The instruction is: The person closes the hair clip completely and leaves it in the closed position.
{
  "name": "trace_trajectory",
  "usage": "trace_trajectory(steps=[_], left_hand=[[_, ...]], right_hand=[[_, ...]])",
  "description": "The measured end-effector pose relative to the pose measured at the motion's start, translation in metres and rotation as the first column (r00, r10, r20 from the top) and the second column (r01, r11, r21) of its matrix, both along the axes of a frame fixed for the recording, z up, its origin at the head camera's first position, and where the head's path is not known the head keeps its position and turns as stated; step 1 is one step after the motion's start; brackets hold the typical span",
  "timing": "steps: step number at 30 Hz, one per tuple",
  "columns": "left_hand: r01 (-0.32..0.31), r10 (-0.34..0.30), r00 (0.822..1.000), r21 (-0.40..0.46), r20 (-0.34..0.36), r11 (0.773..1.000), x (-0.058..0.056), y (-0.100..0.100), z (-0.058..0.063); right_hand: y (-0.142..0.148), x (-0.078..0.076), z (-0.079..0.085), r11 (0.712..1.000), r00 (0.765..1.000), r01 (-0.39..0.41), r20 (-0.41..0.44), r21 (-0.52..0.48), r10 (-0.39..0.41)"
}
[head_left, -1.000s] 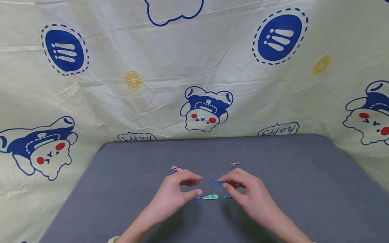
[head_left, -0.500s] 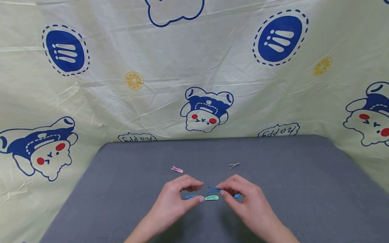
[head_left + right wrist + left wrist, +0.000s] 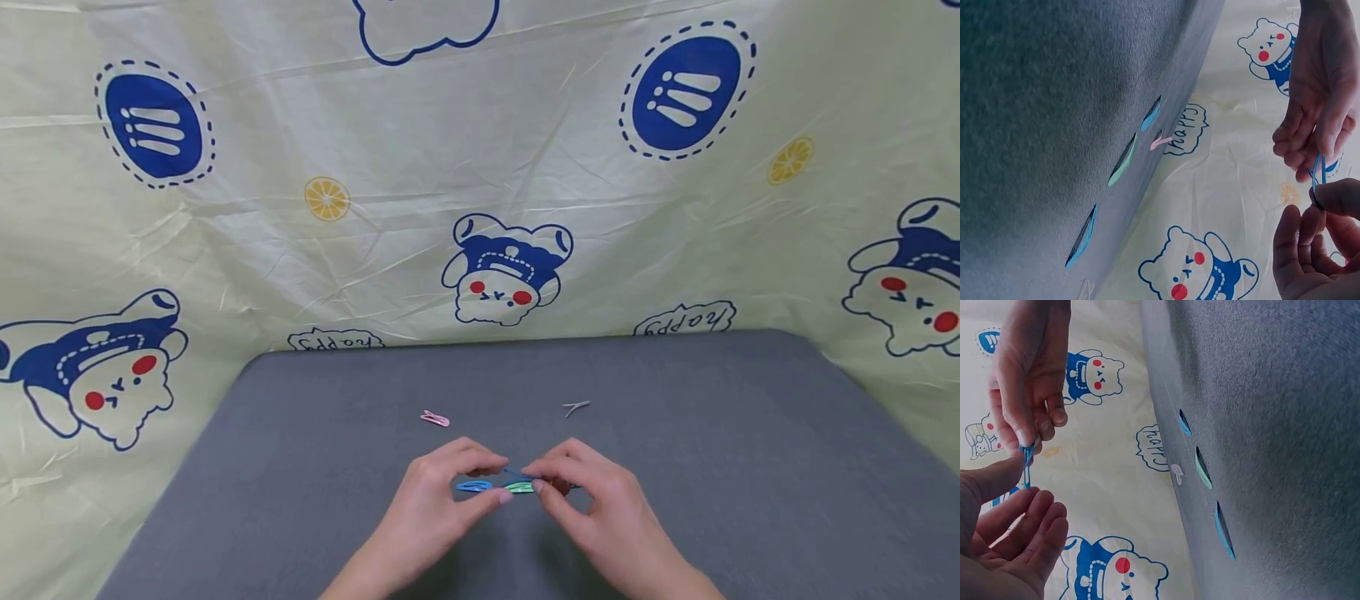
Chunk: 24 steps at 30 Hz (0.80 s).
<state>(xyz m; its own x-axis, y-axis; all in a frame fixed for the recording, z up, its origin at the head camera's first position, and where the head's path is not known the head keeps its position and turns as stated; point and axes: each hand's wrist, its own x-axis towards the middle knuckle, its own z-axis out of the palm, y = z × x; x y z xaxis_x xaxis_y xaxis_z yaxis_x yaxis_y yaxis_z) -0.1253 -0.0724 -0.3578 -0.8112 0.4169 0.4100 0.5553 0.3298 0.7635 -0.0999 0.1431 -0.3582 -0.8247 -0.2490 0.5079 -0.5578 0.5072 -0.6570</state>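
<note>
A blue snap hair clip (image 3: 514, 474), its two prongs spread apart, is pinched between thumb and index finger of my right hand (image 3: 600, 500) above the table. My left hand (image 3: 442, 500) faces it, thumb and fingers apart around the clip's spread end; in the left wrist view that end lies close to the left fingertips, and contact is hard to tell. Below the hands lie a blue hair clip (image 3: 474, 486), a green hair clip (image 3: 519, 487) partly covered by the right fingertips, and another blue hair clip (image 3: 1185, 422), mostly hidden behind the right hand in the head view.
Farther back on the grey table (image 3: 337, 433) lie a pink hair clip (image 3: 435, 418), to the left, and a greyish hair clip (image 3: 577, 408), to the right; both look spread. A printed cloth (image 3: 405, 267) hangs behind the table's far edge.
My right hand has carried the spread blue hair clip left and slightly down, toward my left hand. The left hand has lowered a little, uncovering the pink clip and the left blue clip.
</note>
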Motion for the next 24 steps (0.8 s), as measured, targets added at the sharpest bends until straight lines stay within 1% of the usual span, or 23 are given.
trace_trajectory(steps=[4, 8, 11, 13, 15, 16, 18, 20, 22, 24], left_hand=[[-0.008, 0.009, 1.000, 0.027, -0.013, 1.000, 0.001, 0.001, -0.001], [-0.012, 0.017, 0.998, 0.084, -0.053, 0.996, 0.002, 0.002, -0.003], [0.007, 0.006, 0.995, 0.130, -0.095, 0.991, 0.001, 0.002, -0.003], [0.021, -0.005, 0.995, 0.152, -0.100, 0.988, 0.001, 0.002, -0.004], [0.037, -0.024, 0.997, 0.169, -0.080, 0.985, 0.000, 0.002, -0.005], [0.039, -0.030, 0.998, 0.175, -0.054, 0.984, 0.000, 0.002, -0.005], [0.054, -0.054, 0.999, 0.189, -0.004, 0.980, -0.001, 0.001, -0.005], [0.074, -0.085, 0.996, 0.206, 0.043, 0.976, -0.002, 0.000, -0.005], [0.112, -0.137, 0.987, 0.239, 0.089, 0.965, -0.004, 0.000, -0.006], [0.165, -0.206, 0.971, 0.283, 0.123, 0.945, -0.006, -0.001, -0.007]], right_hand=[[-0.002, 0.000, -0.002, 1.000, 1.000, -0.019, -0.022, -0.003, 0.019], [-0.002, -0.002, -0.005, 0.998, 0.995, -0.054, -0.082, -0.032, 0.052], [0.000, -0.004, -0.008, 0.992, 0.992, -0.098, -0.081, -0.083, 0.091], [0.001, -0.005, -0.009, 0.983, 0.992, -0.125, -0.049, -0.134, 0.119], [0.002, -0.006, -0.009, 0.970, 0.988, -0.144, 0.030, -0.196, 0.153], [0.002, -0.006, -0.009, 0.963, 0.983, -0.149, 0.067, -0.225, 0.168], [0.004, -0.007, -0.010, 0.944, 0.969, -0.169, 0.129, -0.284, 0.212], [0.006, -0.009, -0.010, 0.925, 0.948, -0.196, 0.178, -0.325, 0.263], [0.008, -0.012, -0.012, 0.901, 0.926, -0.240, 0.193, -0.361, 0.324], [0.010, -0.014, -0.015, 0.866, 0.897, -0.296, 0.194, -0.402, 0.397]])
